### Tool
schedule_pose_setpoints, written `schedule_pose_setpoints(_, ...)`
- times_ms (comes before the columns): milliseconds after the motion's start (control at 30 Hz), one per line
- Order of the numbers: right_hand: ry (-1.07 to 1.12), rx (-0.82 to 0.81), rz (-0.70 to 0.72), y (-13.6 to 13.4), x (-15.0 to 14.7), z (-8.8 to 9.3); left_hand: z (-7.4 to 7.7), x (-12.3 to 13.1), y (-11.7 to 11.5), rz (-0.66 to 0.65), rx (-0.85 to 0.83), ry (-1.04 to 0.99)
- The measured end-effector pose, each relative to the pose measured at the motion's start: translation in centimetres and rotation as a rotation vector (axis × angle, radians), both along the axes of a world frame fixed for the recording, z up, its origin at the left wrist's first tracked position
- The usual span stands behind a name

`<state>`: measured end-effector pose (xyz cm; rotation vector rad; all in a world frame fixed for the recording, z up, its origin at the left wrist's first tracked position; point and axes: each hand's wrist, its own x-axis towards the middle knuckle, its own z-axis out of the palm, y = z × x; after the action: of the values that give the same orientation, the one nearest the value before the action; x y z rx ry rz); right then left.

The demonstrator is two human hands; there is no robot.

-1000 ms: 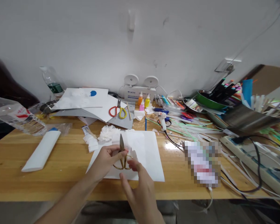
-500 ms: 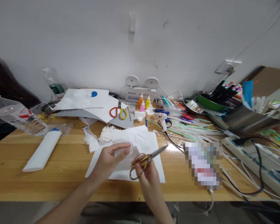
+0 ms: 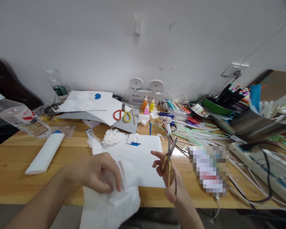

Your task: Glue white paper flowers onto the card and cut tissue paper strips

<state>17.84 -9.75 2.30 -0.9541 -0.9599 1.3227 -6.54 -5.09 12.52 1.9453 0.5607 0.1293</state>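
Note:
My left hand (image 3: 98, 173) is closed, thumb and fingers pinched on a thin white tissue sheet (image 3: 112, 206) that hangs over the table's front edge. My right hand (image 3: 170, 178) holds a pair of gold-handled scissors (image 3: 168, 157), the blades pointing up and spread apart; some of its fingers stretch out to the left. Between the hands lies a sheet of white paper (image 3: 150, 165). On its upper part sits a small clump of white bits (image 3: 134, 138) over a blue patch (image 3: 134, 144). A larger fluffy white clump (image 3: 112, 136) is beside it on the left.
Red-and-yellow-handled scissors (image 3: 122, 115) rest on stacked sheets at the back. A glue gun (image 3: 167, 125), small paint bottles (image 3: 146, 106) and many straws lie right of centre. A blurred-out object (image 3: 208, 170) and power strip (image 3: 262, 171) are right; a plastic bottle (image 3: 21, 114) is left.
My left hand has drawn the tissue sheet off the white paper toward me, uncovering the small clump and blue patch. My right hand has moved right, and the scissors have turned upright and opened.

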Motion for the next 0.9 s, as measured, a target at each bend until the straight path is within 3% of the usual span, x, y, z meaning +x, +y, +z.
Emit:
schedule_pose_setpoints(100, -0.020, 0.043, 0.133, 0.1, -1.0, -0.2, 0.1, 0.6, -0.2, -0.131, -0.067, -0.006)
schedule_pose_setpoints(200, 0.032, 0.002, 0.215, -0.5, -2.5, 0.5, -0.3, 1.5, -0.1, -0.148, -0.042, -0.015)
schedule_pose_setpoints(367, -0.025, -0.179, 0.161, -1.1, -3.9, 1.2, -0.9, 2.3, 0.6, -0.108, 0.015, -0.019)
schedule_pose_setpoints(467, -0.034, -0.211, 0.095, -0.5, -3.5, 0.8, -1.5, 1.5, 1.2, 0.044, -0.065, -0.035)
schedule_pose_setpoints(567, 0.069, -0.230, -0.058, 0.9, -2.8, 1.0, -3.5, 0.2, 1.2, 0.264, -0.344, -0.145)
schedule_pose_setpoints(700, 0.243, -0.173, -0.228, 3.4, -2.2, 2.9, -7.8, -0.1, -0.6, 0.446, -0.585, -0.577)
schedule_pose_setpoints(800, 0.280, -0.140, -0.237, 5.1, -2.5, 4.5, -10.2, 1.7, -2.9, 0.486, -0.538, -0.675)
schedule_pose_setpoints(900, 0.280, -0.110, -0.254, 6.5, -3.3, 5.2, -11.0, 4.3, -4.3, 0.484, -0.488, -0.652)
